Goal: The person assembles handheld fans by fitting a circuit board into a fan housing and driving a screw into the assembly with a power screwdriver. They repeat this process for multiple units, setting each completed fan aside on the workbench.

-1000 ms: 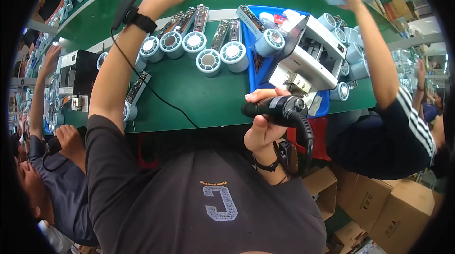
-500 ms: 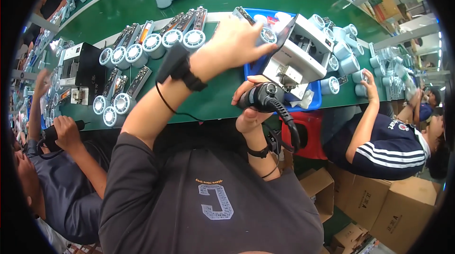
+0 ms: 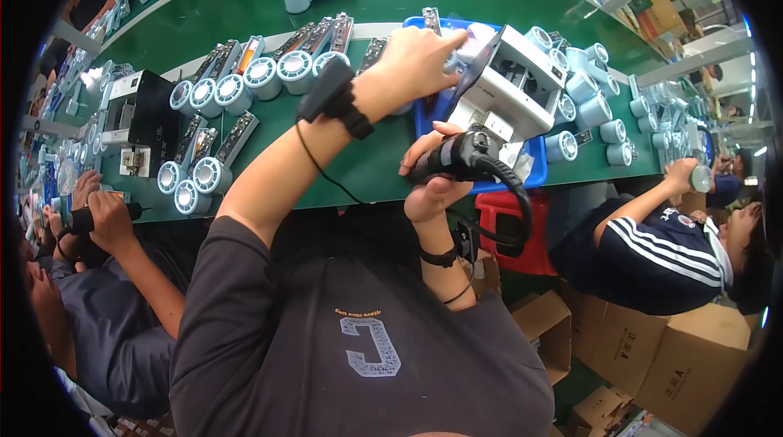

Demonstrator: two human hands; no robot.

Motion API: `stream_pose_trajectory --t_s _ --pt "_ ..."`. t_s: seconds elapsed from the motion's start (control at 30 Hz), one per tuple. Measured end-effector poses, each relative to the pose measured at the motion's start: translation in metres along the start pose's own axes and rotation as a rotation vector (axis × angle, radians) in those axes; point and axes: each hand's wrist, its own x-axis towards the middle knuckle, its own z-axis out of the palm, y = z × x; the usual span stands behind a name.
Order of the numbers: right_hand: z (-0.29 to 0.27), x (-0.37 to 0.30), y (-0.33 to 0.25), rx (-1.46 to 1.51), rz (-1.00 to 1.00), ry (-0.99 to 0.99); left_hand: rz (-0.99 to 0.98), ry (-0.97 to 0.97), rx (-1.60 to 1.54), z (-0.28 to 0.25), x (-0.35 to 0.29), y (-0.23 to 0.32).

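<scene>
My right hand point(image 3: 431, 184) is wrapped round a black electric screwdriver point(image 3: 449, 157) with a thick coiled cable, held just in front of a white screw feeder point(image 3: 522, 102). The feeder stands in a blue tray point(image 3: 534, 164). My left hand point(image 3: 416, 66) reaches over the tray's left part, beside the feeder's dark panel. Its thumb and forefinger appear closed round the head of a light-blue handheld fan; only the fan's handle point(image 3: 431, 21) with its exposed circuit board shows beyond the hand, and the head is hidden.
Light-blue fans point(image 3: 261, 78) with open handles line the green table point(image 3: 326, 159) to the left; more fans point(image 3: 591, 94) crowd the right. A black feeder point(image 3: 147, 119) stands left. People point(image 3: 122, 225) work at both sides. A red stool point(image 3: 514, 229) and cardboard boxes point(image 3: 644, 347) are below.
My left hand has drawn in slightly, and the fan's handle beside it has turned more upright. The screwdriver has tilted a little in my right hand. The person at right now holds a round item.
</scene>
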Motion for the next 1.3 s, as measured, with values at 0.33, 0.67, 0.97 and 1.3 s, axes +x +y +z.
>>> stream_pose_trajectory --t_s 0.33,0.67,0.97,1.3 --pt "-0.053 0.057 -0.089 0.247 -0.384 0.110 -0.054 0.427 -0.523 -0.105 -0.127 -0.012" --pt "-0.069 0.099 -0.069 0.129 -0.359 0.069 -0.042 -0.026 -0.220 -0.067 -0.243 -0.026" --pt "-0.071 0.092 -0.038 -0.108 -0.429 0.069 -0.115 -0.050 -0.162 -0.052 -0.228 -0.025" --pt "-0.089 0.108 -0.051 -0.204 -0.230 -0.127 -0.075 0.166 -0.178 -0.012 -0.230 -0.013"
